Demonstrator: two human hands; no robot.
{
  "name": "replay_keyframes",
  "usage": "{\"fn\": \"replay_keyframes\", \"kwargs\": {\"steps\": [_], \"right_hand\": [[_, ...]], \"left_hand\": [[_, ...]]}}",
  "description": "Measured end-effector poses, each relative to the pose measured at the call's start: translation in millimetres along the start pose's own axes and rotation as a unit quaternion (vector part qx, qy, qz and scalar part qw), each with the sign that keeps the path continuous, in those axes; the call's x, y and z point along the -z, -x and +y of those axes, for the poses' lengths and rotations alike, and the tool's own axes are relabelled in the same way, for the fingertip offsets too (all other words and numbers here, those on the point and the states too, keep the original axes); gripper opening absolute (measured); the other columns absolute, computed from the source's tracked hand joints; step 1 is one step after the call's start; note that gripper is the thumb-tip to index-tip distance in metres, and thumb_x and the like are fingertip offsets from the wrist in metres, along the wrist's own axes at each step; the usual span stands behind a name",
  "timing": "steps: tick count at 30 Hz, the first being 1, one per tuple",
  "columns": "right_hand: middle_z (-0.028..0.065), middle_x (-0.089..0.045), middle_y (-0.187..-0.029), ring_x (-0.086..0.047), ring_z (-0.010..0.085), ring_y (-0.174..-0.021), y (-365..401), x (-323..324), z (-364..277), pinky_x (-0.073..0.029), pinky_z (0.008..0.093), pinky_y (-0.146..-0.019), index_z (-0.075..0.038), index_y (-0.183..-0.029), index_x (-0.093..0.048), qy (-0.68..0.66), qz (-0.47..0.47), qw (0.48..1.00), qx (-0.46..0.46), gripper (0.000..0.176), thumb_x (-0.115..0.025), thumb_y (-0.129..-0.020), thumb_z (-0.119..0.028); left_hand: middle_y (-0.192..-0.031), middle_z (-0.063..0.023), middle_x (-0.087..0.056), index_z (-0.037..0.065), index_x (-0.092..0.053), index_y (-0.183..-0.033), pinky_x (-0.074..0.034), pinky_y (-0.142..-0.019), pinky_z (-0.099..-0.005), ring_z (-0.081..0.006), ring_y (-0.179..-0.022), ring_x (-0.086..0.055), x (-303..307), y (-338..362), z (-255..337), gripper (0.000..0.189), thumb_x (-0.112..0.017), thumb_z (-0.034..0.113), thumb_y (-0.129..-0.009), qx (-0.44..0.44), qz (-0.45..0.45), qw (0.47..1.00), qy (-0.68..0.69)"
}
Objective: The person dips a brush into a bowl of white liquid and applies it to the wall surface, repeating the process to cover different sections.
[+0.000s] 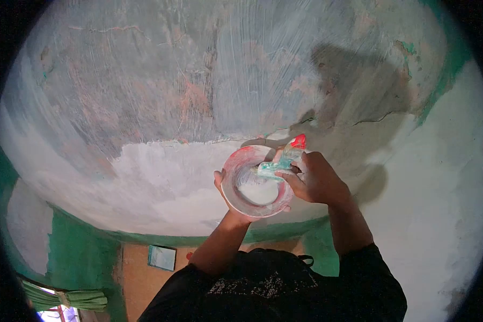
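A round bowl (232, 192) smeared with white and red holds white paint (257, 192) and is tipped towards the camera. My left hand (220, 182) supports it from beneath, with fingertips showing at its left rim and lower right side. Over the bowl's right rim, my right hand (314, 180) is closed on a paint-covered brush (273, 169), whose head is at the paint's upper edge. A red tip (299, 141) sticks up above the right hand. The hand partly hides the brush.
A wall (172, 182) with fresh white below and patchy grey above fills the view ahead. Green paint (80, 241) shows lower down. On the brown floor (139, 284) lies a flat rectangular object (162, 258). A green curtain (86, 299) hangs at a window, lower left.
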State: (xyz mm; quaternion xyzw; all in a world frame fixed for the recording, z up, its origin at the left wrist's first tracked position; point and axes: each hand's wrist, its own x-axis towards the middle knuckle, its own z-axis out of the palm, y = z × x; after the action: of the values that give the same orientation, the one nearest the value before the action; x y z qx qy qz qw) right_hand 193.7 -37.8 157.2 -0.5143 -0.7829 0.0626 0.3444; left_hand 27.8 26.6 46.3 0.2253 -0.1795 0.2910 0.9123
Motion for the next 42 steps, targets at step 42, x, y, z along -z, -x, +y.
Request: {"fn": "replay_keyframes", "kwargs": {"steps": [42], "right_hand": [[0.0128,-0.056,-0.116,-0.057,0.0271,-0.108,9,-19,31,-0.051,0.0456,-0.089,-0.006,-0.124,-0.044,-0.752,0.247,0.594,-0.144,0.041,-0.061,-0.086,-0.009]], "left_hand": [[-0.144,-0.0234,-0.025,0.012,-0.017,-0.144,-0.036,-0.091,-0.0699,-0.0531,-0.124,-0.033,-26,-3,3,0.120,-0.030,0.095,-0.058,-0.033,-0.009,0.999,-0.032]]}}
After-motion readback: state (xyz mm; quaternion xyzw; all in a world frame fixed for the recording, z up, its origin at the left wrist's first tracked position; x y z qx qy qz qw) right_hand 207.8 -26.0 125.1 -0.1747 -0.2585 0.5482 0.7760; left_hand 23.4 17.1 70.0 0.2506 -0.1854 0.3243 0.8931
